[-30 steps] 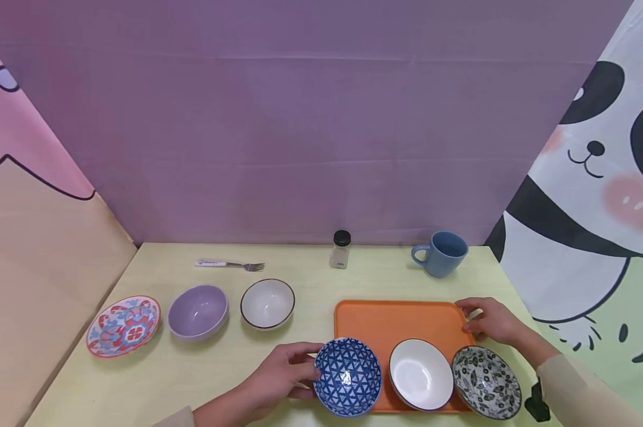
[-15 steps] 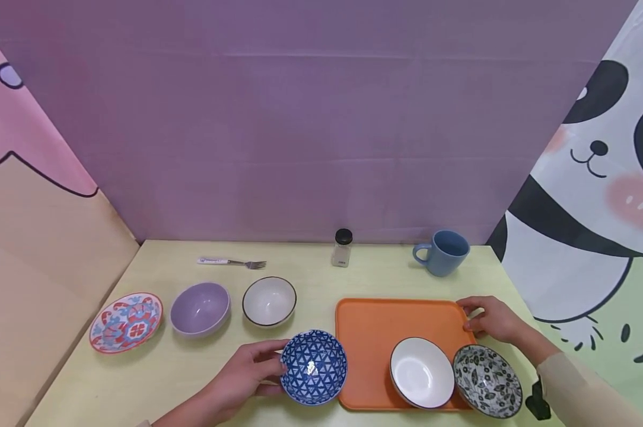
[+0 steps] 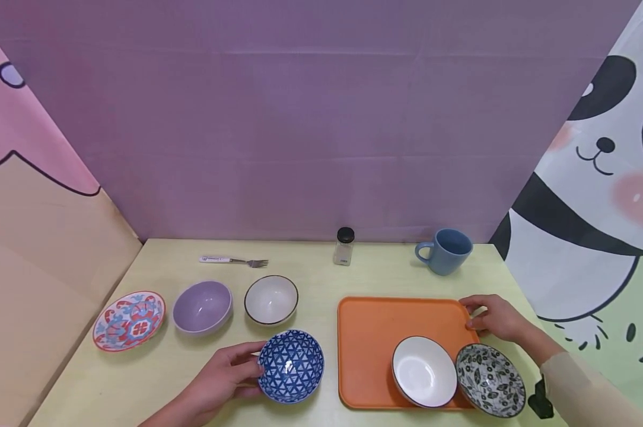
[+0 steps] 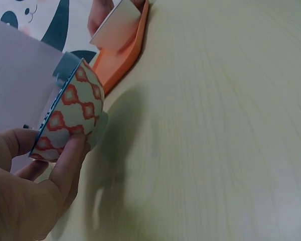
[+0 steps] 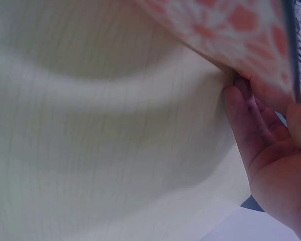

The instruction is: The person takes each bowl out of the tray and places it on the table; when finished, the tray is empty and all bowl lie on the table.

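Note:
My left hand [image 3: 217, 376] pinches the near-left side of a blue bowl [image 3: 291, 366] patterned with white triangles inside. In the left wrist view the bowl's outside [image 4: 72, 113] shows red and cream, its foot lifted off the table above a shadow, thumb at the rim and fingers beneath. My right hand [image 3: 492, 317] grips the right edge of an orange tray [image 3: 391, 320] near its far corner. On the tray's near part sits a white bowl [image 3: 425, 372] with a dark rim. Beside it, a black-and-white floral bowl [image 3: 490, 381] leans over the tray's right edge.
At left stand a red-and-blue patterned dish [image 3: 129, 321], a purple bowl [image 3: 202, 307] and a smaller white bowl [image 3: 271, 300]. Farther back are a fork [image 3: 233, 261], a black-capped jar [image 3: 344, 246] and a blue mug [image 3: 445, 252]. A purple backdrop [image 3: 321, 130] closes off the rear.
My left hand has carried the blue bowl leftward, from over the tray's left edge to above the table left of the tray. The right hand has stayed at the tray's edge.

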Demonstrator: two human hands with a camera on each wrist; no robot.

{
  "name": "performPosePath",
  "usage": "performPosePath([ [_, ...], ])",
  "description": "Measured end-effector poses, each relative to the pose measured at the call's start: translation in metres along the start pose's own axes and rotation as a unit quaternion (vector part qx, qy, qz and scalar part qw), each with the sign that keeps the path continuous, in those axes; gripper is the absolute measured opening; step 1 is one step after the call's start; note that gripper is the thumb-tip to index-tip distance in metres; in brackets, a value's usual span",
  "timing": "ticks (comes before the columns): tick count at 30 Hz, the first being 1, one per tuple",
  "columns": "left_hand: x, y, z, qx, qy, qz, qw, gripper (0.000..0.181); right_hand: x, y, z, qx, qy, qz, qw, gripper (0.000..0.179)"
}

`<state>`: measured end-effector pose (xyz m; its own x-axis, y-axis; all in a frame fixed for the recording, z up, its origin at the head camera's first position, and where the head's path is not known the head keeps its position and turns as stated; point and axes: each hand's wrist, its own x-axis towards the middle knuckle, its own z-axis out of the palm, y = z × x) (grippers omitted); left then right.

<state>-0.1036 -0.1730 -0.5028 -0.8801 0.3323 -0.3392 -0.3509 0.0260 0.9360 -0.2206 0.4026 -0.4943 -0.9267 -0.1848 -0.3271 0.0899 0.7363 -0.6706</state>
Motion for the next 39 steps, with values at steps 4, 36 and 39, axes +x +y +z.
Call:
performPosePath([
  [4, -0.003, -0.002, -0.009, 0.000, 0.001, -0.007, 1.0000, 0.060, -0.001, 0.001, -0.001, -0.002, -0.004, -0.003, 1.0000, 0.050],
  [36, -0.016, -0.010, -0.041, -0.006, -0.057, -0.038, 0.9977, 0.071, -0.002, 0.000, 0.001, 0.000, 0.002, 0.001, 1.0000, 0.049],
  [39, -0.017, -0.009, -0.043, -0.007, -0.068, -0.038, 0.9969, 0.072, -0.002, -0.001, 0.000, 0.003, 0.001, -0.004, 1.0000, 0.050],
])
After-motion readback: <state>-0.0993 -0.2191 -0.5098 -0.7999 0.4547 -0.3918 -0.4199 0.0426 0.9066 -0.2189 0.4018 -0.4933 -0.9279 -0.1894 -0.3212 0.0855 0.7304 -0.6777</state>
